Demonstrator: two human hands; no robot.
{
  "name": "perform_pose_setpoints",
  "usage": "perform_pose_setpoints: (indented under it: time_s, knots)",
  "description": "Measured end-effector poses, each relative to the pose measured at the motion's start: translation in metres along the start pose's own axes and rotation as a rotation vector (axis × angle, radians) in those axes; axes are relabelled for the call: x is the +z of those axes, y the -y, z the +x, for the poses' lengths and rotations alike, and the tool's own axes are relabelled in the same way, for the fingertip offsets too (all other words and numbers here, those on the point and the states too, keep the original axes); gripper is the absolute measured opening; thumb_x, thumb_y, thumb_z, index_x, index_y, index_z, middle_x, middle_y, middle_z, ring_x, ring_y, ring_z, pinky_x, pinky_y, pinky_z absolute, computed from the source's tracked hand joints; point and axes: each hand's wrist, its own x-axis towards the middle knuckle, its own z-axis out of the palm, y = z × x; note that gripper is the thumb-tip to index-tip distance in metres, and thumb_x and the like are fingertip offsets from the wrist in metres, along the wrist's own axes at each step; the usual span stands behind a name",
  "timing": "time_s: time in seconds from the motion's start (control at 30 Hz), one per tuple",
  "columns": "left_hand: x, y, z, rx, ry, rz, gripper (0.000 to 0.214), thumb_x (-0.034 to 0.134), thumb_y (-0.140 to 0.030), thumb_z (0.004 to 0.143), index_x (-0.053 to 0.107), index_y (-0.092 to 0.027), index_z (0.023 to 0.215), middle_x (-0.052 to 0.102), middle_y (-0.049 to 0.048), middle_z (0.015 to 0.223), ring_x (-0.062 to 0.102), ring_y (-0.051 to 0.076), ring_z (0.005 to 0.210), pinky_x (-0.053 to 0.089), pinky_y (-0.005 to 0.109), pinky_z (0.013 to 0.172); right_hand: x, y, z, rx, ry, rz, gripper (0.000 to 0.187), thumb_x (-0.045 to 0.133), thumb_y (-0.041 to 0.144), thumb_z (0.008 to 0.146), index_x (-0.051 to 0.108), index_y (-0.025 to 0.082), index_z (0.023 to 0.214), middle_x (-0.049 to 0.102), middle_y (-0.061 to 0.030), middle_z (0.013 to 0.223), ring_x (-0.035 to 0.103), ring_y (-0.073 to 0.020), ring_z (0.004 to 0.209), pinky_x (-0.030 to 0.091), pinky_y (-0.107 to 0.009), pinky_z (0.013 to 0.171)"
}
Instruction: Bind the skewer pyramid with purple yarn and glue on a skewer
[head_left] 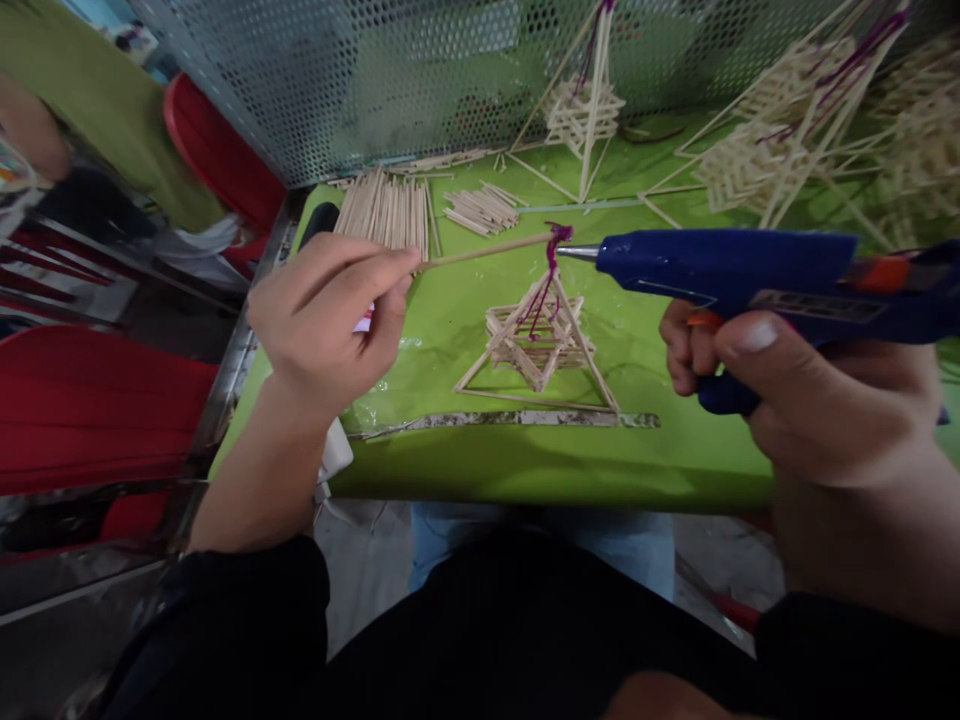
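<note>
Between thumb and fingers, my left hand [334, 310] pinches one end of a thin wooden stick [480, 249]. The stick's far end reaches the purple yarn [556, 245] at the peak of a small stick frame [540, 340]. That frame has a triangular base and a star-shaped lattice of sticks inside. My right hand [817, 390] is wrapped round the handle of a blue glue gun [727, 262], a finger at its orange trigger. Its metal nozzle [577, 252] points left, close beside the yarn; whether it touches cannot be made out.
A flat, stained strip [540, 420] lies in front of the frame on the green table [450, 470]. Behind are stick piles [386, 210] [484, 208] and finished-looking stick frames [585, 120] [765, 160] by a perforated metal panel [420, 80]. Red chairs [97, 400] and another person [112, 110] are at left.
</note>
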Motion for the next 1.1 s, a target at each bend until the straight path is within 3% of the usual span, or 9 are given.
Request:
perform_pose_setpoints:
  time_s: [0.13,0.27,0.43,0.57,0.73,0.87,0.97,1.1]
  knots:
    - [0.000,0.005,-0.005,-0.113,0.102,0.016,0.030,0.063,-0.044,0.132,0.087,-0.036,0.148,0.091,0.0056,0.127,0.089,0.029,0.111,0.075,0.052,0.106,0.003,0.003,0.004,-0.026,-0.001,0.011,0.036,0.107,0.061,0.101,0.091,0.030,0.093,0.074,-0.0001,0.078,0.070,-0.0205,0.062,0.053,-0.037,0.047]
    - [0.002,0.006,-0.006,-0.128,0.086,-0.012,0.030,0.063,-0.043,0.131,0.087,-0.037,0.149,0.091,0.0061,0.128,0.090,0.030,0.113,0.076,0.054,0.110,0.008,0.004,0.009,-0.093,-0.034,0.060,0.034,0.107,0.059,0.100,0.092,0.030,0.091,0.081,-0.0026,0.085,0.069,-0.0214,0.057,0.052,-0.038,0.042]
    - [0.005,-0.002,0.002,-0.031,-0.001,0.117,0.027,0.066,-0.042,0.128,0.090,-0.037,0.140,0.092,0.0051,0.115,0.090,0.027,0.099,0.079,0.047,0.088,0.013,-0.001,0.010,-0.104,-0.076,0.084,0.033,0.105,0.058,0.102,0.095,0.028,0.096,0.087,-0.0060,0.092,0.071,-0.0221,0.057,0.053,-0.038,0.040]
    - [0.005,-0.007,0.006,-0.023,-0.054,0.187,0.027,0.066,-0.045,0.127,0.091,-0.035,0.131,0.091,0.0056,0.106,0.089,0.027,0.090,0.077,0.045,0.076,0.017,-0.002,0.007,-0.124,-0.068,0.085,0.026,0.106,0.058,0.103,0.097,0.033,0.105,0.091,-0.0041,0.099,0.076,-0.0225,0.064,0.056,-0.036,0.042]
    - [0.002,-0.006,0.003,-0.067,0.007,0.104,0.025,0.068,-0.042,0.128,0.089,-0.036,0.140,0.092,0.0060,0.117,0.089,0.028,0.100,0.078,0.049,0.091,0.021,-0.001,0.006,-0.118,-0.101,0.075,0.028,0.106,0.058,0.102,0.099,0.032,0.105,0.092,-0.0053,0.100,0.075,-0.0232,0.064,0.055,-0.037,0.042]
    - [0.000,-0.004,0.001,-0.056,0.037,0.051,0.026,0.068,-0.038,0.129,0.088,-0.035,0.145,0.092,0.0061,0.122,0.089,0.027,0.103,0.077,0.049,0.094,0.023,-0.002,0.008,-0.148,-0.100,0.097,0.029,0.106,0.057,0.103,0.099,0.030,0.111,0.094,-0.0072,0.105,0.082,-0.0259,0.074,0.055,-0.036,0.042]
    - [-0.001,-0.002,-0.001,-0.140,0.097,0.043,0.028,0.065,-0.043,0.131,0.088,-0.033,0.143,0.091,0.0078,0.123,0.089,0.028,0.107,0.077,0.051,0.099,0.021,-0.001,0.008,-0.122,-0.105,0.074,0.034,0.106,0.061,0.103,0.097,0.029,0.104,0.094,-0.0074,0.106,0.086,-0.0284,0.082,0.055,-0.035,0.043]
    - [-0.001,-0.004,0.000,-0.133,0.076,0.012,0.026,0.068,-0.041,0.130,0.089,-0.034,0.142,0.091,0.0073,0.123,0.089,0.028,0.107,0.077,0.049,0.100,0.017,-0.001,0.009,-0.121,-0.142,0.002,0.052,0.105,0.069,0.102,0.083,0.027,0.082,0.078,-0.0013,0.078,0.082,-0.0253,0.071,0.058,-0.036,0.048]
